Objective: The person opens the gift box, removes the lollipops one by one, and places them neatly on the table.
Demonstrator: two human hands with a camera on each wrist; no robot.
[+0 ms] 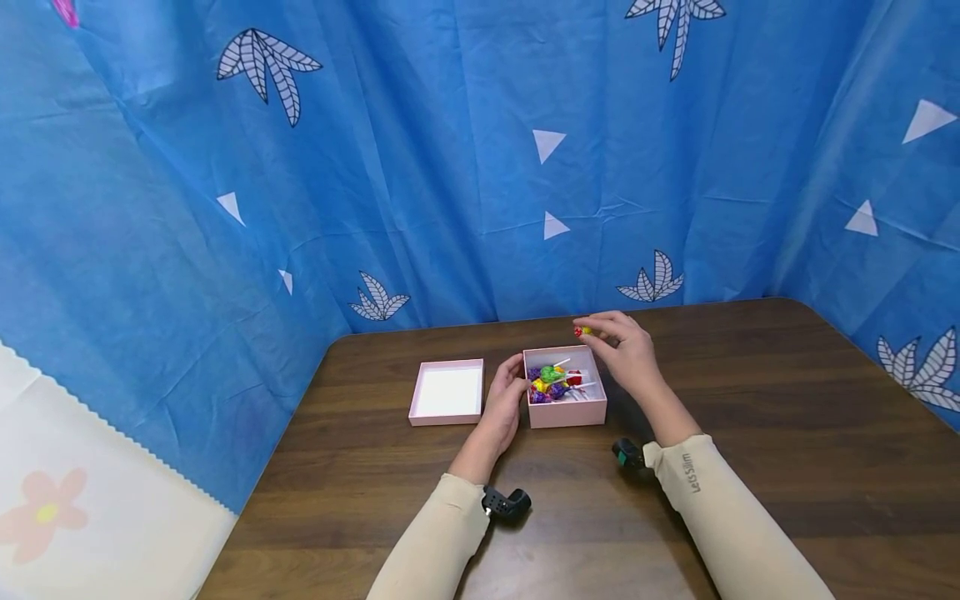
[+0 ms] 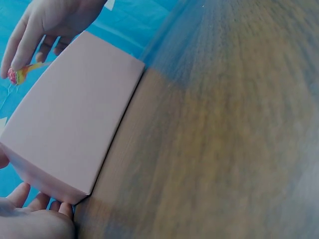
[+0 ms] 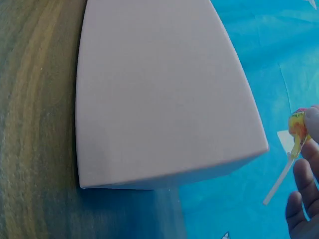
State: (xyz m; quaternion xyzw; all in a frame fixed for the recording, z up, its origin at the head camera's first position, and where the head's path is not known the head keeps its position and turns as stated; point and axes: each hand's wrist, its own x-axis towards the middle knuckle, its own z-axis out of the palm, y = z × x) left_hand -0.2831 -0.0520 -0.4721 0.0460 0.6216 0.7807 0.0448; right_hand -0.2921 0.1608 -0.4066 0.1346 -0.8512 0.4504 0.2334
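A lollipop (image 3: pixel 297 124) in a red and yellow wrapper is pinched between the thumb and fingertips of my right hand (image 1: pixel 618 346). That hand is raised over the back right corner of a pink box (image 1: pixel 567 415), with the white stick angled downward in the right wrist view. Inside the box lie several wrapped lollipops (image 1: pixel 552 374) in purple, green, yellow and red. My left hand (image 1: pixel 504 404) holds the box at its left wall, the thumb at the rim and the fingers along the outside.
Left of the box, a shallow pink lid (image 1: pixel 448 392) lies with its white inside up. Both stand on a dark wooden table (image 1: pixel 360 475). A blue patterned curtain (image 1: pixel 450 167) hangs behind the table's far edge. Each wrist wears a black camera.
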